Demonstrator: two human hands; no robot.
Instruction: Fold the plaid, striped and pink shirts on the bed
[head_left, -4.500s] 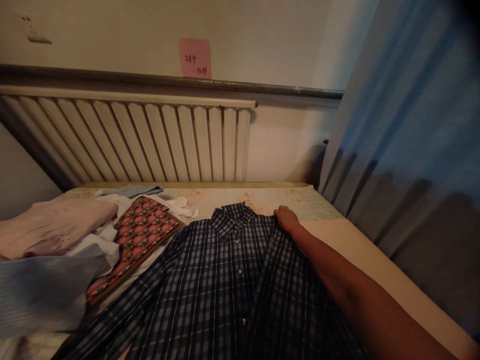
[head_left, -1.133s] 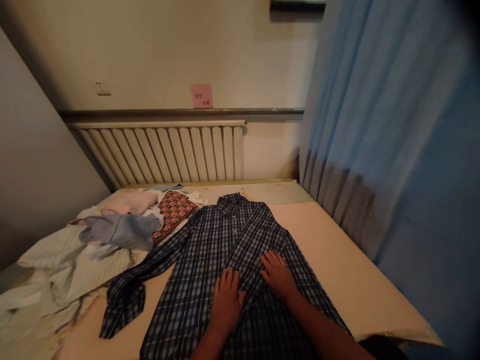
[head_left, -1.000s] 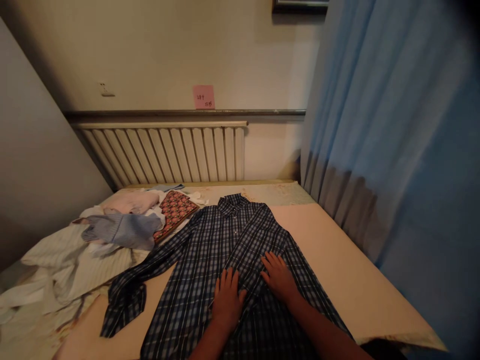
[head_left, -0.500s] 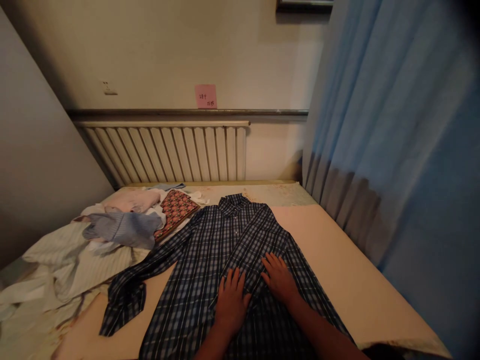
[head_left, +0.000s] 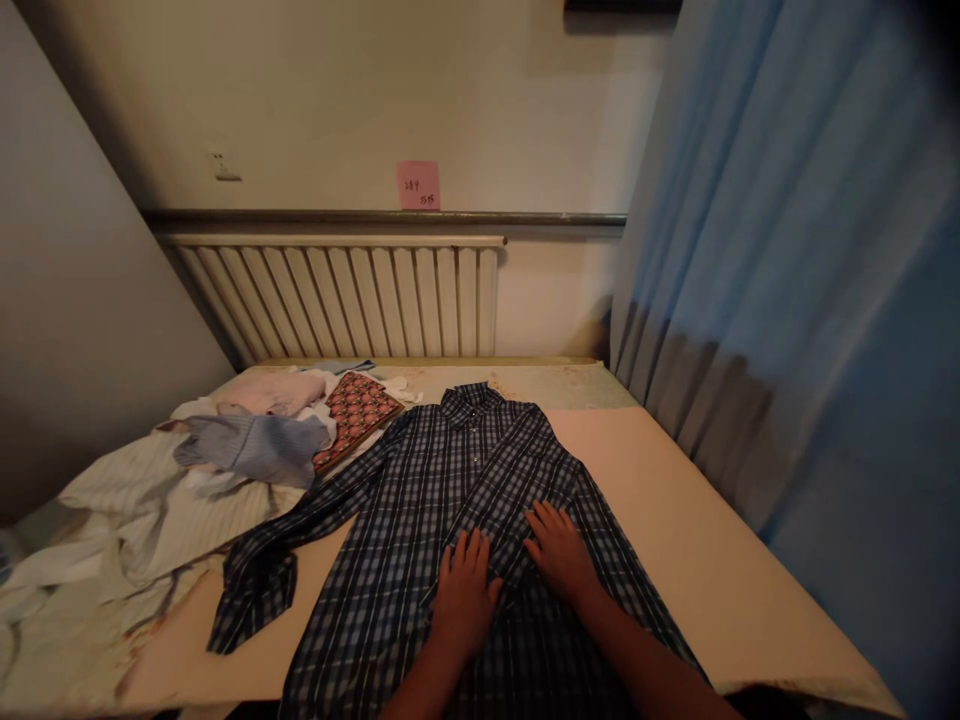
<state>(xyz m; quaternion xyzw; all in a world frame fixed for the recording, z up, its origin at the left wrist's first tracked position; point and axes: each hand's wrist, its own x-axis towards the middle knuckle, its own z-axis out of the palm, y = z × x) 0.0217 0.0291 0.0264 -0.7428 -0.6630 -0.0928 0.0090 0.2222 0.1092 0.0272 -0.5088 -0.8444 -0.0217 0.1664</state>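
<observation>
Right hand (head_left: 562,555) moved from shirt (head_left: 397,520) shoulder (head_left: 531,418) to crossed sleeve (head_left: 496,485) | left hand (head_left: 465,598) laid near | fingers (head_left: 463,549) slightly spread, nothing gripped | creases might be caused by uneven pressing

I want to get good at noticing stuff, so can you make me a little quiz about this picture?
1. True or false: the left hand and the right hand are both on the plaid shirt.
2. Which of these is above the radiator: A) a teapot, B) a pink note, C) a hat?
3. How many of the shirt's sleeves are folded across its front?

Key: 1. True. 2. B. 3. One; the other stretches out to the side.
</observation>
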